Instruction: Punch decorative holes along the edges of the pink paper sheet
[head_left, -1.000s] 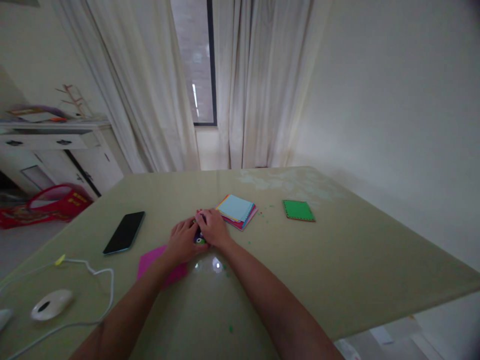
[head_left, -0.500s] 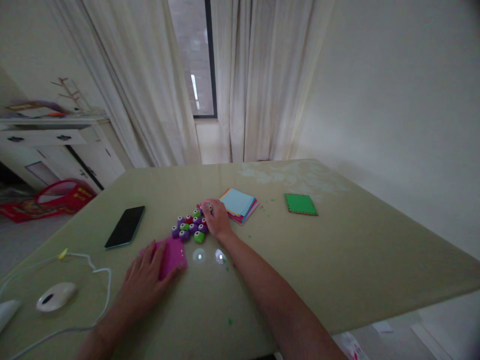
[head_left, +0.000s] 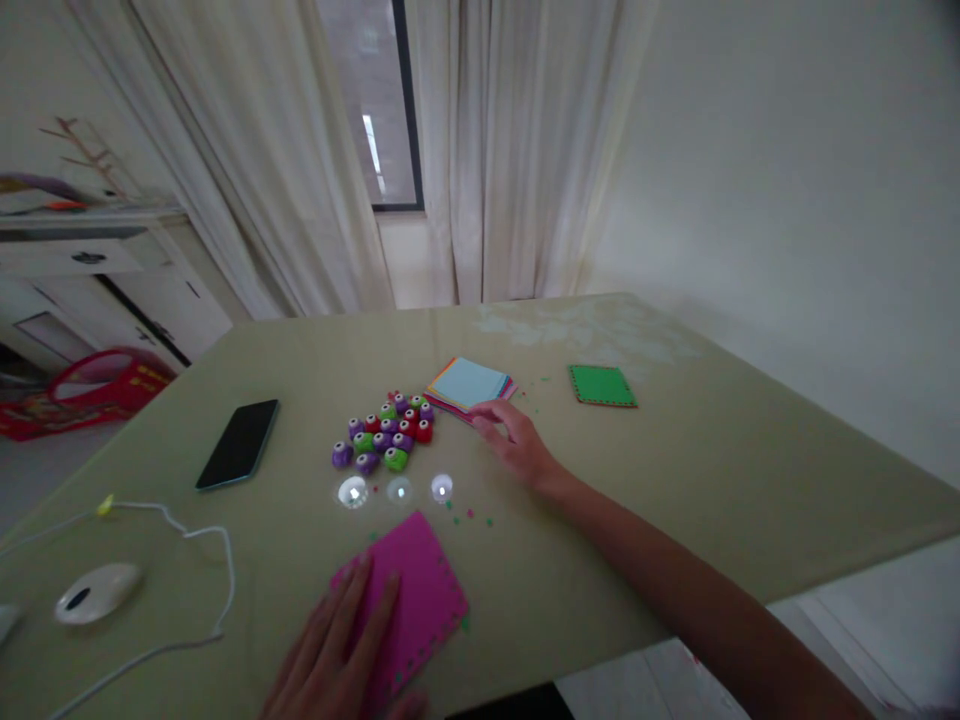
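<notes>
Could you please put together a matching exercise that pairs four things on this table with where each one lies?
Things:
1. pink sheet
2. phone
3. green sheet
4. stack of coloured paper

Places:
A. alone toward the right of the table
B. under the left hand, at the near edge
C. at the fingertips of the right hand
D. left of the cluster of small punches

Pairs: 1-B, 2-D, 3-A, 4-C
</notes>
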